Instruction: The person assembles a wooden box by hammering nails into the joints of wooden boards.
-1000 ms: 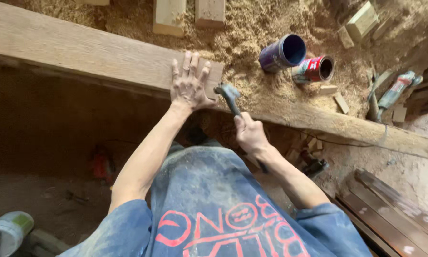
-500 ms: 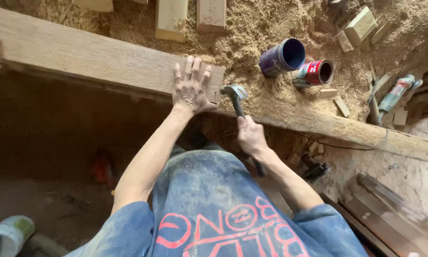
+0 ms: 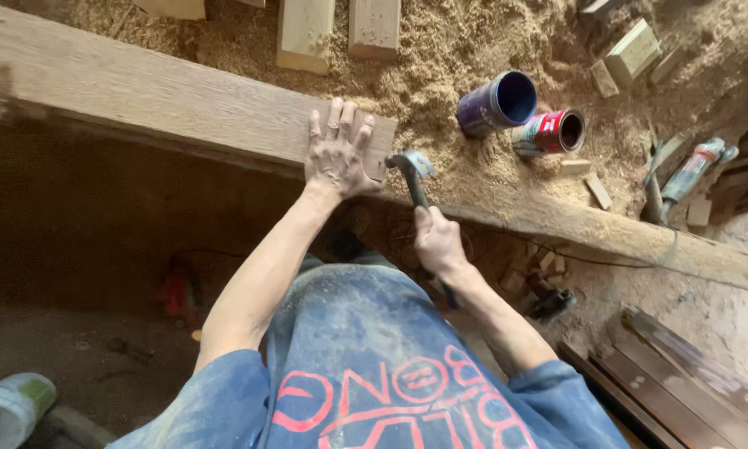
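Purple tin [image 3: 498, 103] (open), red tin [image 3: 550, 132] sideways.

hammer [image 3: 410, 166]: 1 | cans [image 3: 498, 104]: 2 | hands [image 3: 338, 158]: 2 | beam [image 3: 141, 100]: 1

A purple can [image 3: 497, 103] and a red can [image 3: 550, 132] lie on their sides in sawdust [image 3: 440, 58], touching; wooden blocks [image 3: 374, 25] lie nearby.

The left hand [image 3: 338, 158] lies on the beam [image 3: 141, 96], hammer [image 3: 409, 170] just right, two cans [image 3: 523, 116] beyond
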